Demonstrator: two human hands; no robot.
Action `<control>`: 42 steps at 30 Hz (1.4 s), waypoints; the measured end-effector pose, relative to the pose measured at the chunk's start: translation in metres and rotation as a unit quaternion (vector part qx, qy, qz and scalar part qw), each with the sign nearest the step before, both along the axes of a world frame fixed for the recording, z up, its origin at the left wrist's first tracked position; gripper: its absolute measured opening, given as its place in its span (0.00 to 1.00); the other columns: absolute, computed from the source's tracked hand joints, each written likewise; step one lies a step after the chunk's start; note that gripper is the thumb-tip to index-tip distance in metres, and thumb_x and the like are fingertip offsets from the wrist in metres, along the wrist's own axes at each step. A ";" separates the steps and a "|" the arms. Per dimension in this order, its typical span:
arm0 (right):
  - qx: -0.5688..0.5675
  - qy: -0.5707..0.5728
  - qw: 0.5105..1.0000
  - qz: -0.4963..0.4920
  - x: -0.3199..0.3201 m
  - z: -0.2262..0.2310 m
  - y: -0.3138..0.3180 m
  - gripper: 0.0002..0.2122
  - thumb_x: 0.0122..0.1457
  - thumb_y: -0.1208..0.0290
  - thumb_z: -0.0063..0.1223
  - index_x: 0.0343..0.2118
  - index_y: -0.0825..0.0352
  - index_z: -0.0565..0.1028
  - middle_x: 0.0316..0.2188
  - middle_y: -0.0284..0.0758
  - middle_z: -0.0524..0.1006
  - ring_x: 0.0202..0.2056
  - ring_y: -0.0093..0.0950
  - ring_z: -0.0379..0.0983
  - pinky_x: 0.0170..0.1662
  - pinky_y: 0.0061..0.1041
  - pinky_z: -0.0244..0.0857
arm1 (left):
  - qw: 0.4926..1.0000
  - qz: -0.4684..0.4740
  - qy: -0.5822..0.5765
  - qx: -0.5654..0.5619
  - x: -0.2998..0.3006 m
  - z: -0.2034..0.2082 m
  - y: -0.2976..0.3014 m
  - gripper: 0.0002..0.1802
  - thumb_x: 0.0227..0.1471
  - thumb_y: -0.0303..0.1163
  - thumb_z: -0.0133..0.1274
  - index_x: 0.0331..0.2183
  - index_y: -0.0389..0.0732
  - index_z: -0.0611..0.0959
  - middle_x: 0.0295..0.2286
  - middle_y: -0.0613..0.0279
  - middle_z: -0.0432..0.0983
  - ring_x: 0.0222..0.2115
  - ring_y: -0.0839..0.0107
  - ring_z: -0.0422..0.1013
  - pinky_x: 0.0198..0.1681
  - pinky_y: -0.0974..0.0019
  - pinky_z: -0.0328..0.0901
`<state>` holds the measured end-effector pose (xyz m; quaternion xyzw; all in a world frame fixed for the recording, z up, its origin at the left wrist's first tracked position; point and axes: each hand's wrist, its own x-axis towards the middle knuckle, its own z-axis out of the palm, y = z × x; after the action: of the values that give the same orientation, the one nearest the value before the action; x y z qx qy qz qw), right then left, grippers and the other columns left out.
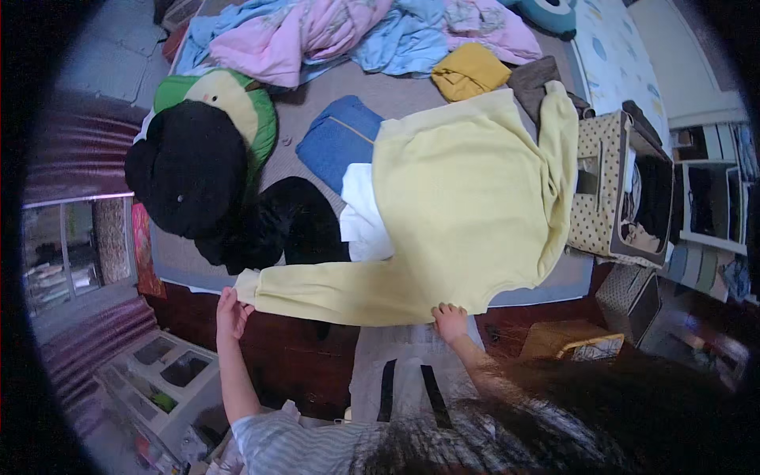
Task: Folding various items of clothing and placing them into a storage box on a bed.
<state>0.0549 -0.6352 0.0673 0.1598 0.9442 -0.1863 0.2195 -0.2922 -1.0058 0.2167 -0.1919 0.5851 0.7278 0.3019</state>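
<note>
I am laying the soft pale yellow long-sleeved sweatshirt (467,206) flat on the grey bed (317,103) to fold it. My left hand (232,313) pinches the sleeve cuff. My right hand (450,321) grips the bottom hem. Next, I think the sleeve needs folding in across the body.

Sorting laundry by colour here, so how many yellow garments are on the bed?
2: a pale yellow long-sleeved sweatshirt spread flat at the near edge, and a mustard-yellow folded garment beyond it by the far pile. Others may be hidden there.
</note>
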 end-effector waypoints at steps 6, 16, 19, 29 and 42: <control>-0.068 -0.065 0.996 0.007 0.014 -0.008 0.017 0.21 0.45 0.62 0.55 0.44 0.58 0.67 0.43 0.34 0.68 0.47 0.34 0.63 0.51 0.40 0.55 | 0.958 -0.191 0.212 0.003 0.041 0.132 0.150 0.09 0.46 0.34 0.55 0.27 0.41 0.73 0.34 0.60 0.68 0.38 0.67 0.65 0.44 0.62 0.59; -0.448 0.272 0.736 -0.428 0.009 0.145 0.076 0.28 0.44 0.63 0.62 0.47 0.67 0.65 0.50 0.39 0.64 0.52 0.35 0.58 0.53 0.34 0.55 | 0.729 -0.571 0.371 -0.075 0.213 0.091 0.460 0.08 0.45 0.27 0.51 0.30 0.36 0.72 0.31 0.52 0.65 0.33 0.58 0.65 0.34 0.64 0.62; -0.457 0.318 0.592 -0.582 0.024 0.139 0.120 0.26 0.44 0.65 0.62 0.47 0.67 0.66 0.48 0.38 0.66 0.50 0.34 0.62 0.51 0.32 0.57 | 0.816 -0.517 0.257 -0.020 0.215 0.060 0.499 0.09 0.46 0.26 0.51 0.33 0.37 0.72 0.32 0.60 0.68 0.35 0.68 0.65 0.34 0.66 0.63; -0.542 0.251 0.508 -0.621 0.095 0.026 0.225 0.16 0.48 0.78 0.52 0.43 0.69 0.69 0.40 0.32 0.72 0.40 0.24 0.67 0.44 0.24 0.61 | 0.599 -0.380 0.340 -0.617 -0.059 -0.166 0.388 0.31 0.43 0.44 0.53 0.44 0.32 0.70 0.40 0.40 0.68 0.44 0.51 0.65 0.45 0.58 0.61; -0.507 0.256 0.437 -0.698 0.104 0.006 0.279 0.17 0.45 0.72 0.50 0.42 0.66 0.70 0.37 0.31 0.72 0.37 0.30 0.70 0.41 0.29 0.64 | 0.852 -0.166 0.164 -0.469 -0.118 -0.202 0.432 0.29 0.37 0.42 0.57 0.38 0.30 0.73 0.35 0.50 0.73 0.34 0.62 0.71 0.36 0.63 0.64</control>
<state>0.1585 -0.3566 0.0734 0.5697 0.2632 -0.7540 -0.1943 -0.4106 -0.5741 0.0147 -0.0883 0.9212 0.3269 0.1917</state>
